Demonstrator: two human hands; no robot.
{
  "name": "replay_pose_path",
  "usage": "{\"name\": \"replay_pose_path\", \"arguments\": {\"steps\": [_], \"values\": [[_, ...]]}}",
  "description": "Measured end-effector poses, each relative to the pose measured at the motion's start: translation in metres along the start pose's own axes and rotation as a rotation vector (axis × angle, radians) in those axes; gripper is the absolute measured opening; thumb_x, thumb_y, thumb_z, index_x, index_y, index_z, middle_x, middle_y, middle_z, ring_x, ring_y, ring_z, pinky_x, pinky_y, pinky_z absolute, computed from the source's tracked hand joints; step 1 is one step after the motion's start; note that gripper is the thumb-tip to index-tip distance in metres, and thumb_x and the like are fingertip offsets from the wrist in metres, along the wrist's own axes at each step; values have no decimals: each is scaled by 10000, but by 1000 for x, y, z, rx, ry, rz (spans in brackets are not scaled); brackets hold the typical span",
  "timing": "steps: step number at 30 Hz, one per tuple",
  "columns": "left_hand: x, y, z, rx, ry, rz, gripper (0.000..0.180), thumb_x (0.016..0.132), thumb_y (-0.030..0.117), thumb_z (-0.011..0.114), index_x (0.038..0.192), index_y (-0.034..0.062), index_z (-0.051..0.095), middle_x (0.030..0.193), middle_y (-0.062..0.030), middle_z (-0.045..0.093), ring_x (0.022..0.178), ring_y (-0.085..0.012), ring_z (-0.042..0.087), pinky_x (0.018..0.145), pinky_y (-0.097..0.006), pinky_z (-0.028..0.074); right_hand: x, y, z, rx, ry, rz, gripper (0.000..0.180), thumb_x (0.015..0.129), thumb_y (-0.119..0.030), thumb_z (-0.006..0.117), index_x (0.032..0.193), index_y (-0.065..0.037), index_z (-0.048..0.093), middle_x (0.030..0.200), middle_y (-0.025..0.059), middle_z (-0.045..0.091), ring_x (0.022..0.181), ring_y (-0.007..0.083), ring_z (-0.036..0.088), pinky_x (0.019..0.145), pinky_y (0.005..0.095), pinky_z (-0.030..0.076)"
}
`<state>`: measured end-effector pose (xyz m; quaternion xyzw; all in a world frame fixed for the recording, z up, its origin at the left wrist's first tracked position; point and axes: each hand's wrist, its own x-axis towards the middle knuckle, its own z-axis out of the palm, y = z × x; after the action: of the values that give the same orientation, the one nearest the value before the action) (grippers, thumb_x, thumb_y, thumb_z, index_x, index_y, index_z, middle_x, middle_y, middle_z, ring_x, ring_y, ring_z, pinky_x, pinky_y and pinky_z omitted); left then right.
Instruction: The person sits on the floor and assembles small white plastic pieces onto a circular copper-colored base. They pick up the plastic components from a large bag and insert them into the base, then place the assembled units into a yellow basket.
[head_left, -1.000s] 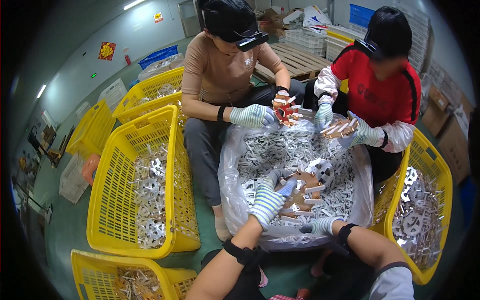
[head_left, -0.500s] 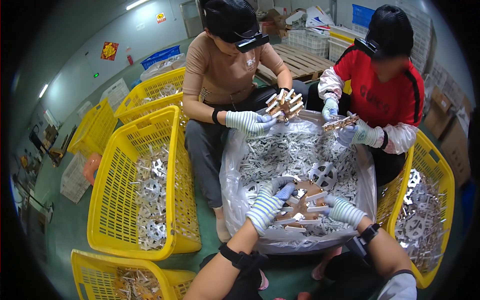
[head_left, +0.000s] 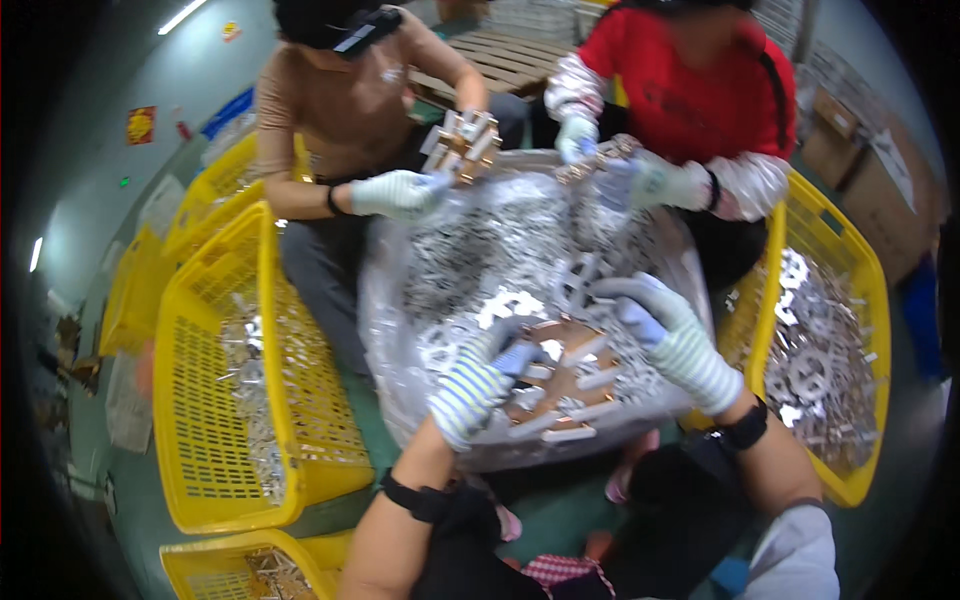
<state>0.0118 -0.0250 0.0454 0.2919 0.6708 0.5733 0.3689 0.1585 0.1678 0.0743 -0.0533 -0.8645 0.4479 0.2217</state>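
Above the near side of a plastic-lined bin (head_left: 385, 350), the person's left hand (head_left: 480, 385), in a striped glove, grips the left edge of a coppery plate (head_left: 566, 380), fingers bent around it and thumb lying over its top face. White sticks (head_left: 600, 377) lie across the plate's right and near parts. To the right of the plate, and apart from it, the right hand (head_left: 675, 345), gloved likewise, is raised with thumb and fingers well parted and nothing visible between them. Below both hands spreads a heap (head_left: 450, 250) of small silvery pieces. Across the bin are 2 co-workers: 1 in a tan top (head_left: 335, 105) holds a second coppery plate (head_left: 482, 150) with white sticks, and 1 in a red top (head_left: 690, 95) has a blurred brownish part (head_left: 600, 160) between gloved hands. Yellow baskets holding metal pieces stand on both sides, 1 tall basket (head_left: 275, 400) at left and another basket (head_left: 872, 300) at right.
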Motion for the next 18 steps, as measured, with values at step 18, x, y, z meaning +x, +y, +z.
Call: {"name": "replay_pose_path", "arguments": {"steps": [18], "values": [[4,-8,20,-89,-113,82,341,952,161,511,1244,-14,536,1055,-99,630,960,-146,611,848,-275,507,-1,2,21,-347,-21,-318,198,766,-264,729,921,-146,696,1144,94,586,1206,326,483,1091,548,230]]}}
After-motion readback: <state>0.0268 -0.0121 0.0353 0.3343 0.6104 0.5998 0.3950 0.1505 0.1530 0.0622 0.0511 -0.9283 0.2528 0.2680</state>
